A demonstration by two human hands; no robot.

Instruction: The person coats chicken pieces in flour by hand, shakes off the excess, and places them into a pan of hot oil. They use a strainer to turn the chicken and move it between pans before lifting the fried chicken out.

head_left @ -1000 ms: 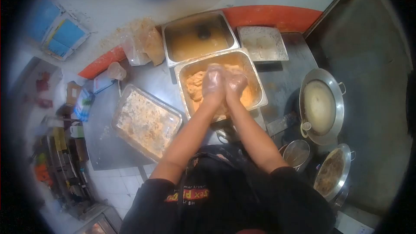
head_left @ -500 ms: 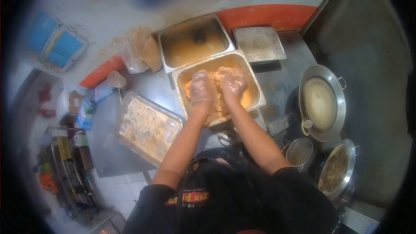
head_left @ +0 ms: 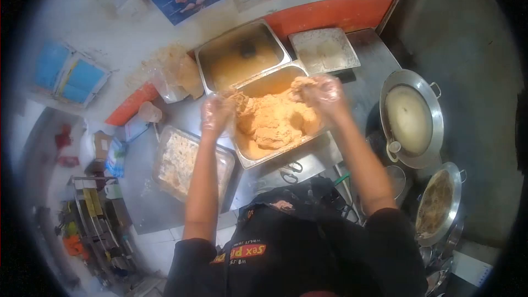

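A steel pan [head_left: 250, 159] in front of me holds a heap of orange-coated pieces [head_left: 273, 121]. My left hand [head_left: 215, 114], in a clear plastic glove, is at the pan's left rim, fingers closed on a bit of the coated food. My right hand [head_left: 323, 91], also gloved, is over the pan's far right corner and grips a coated piece. The two hands are spread wide apart, one on each side of the heap.
A glass tray of pale crumb [head_left: 184, 162] sits left of the pan. Behind stand a steel pan of brown liquid [head_left: 242, 58] and a square tray [head_left: 323, 49]. At right are a pot with pale contents [head_left: 410, 118], a wok [head_left: 437, 203] and tongs [head_left: 289, 173].
My hands were together pressing into the middle of the heap. They have pulled apart to the pan's left and right sides, each lifting coated food.
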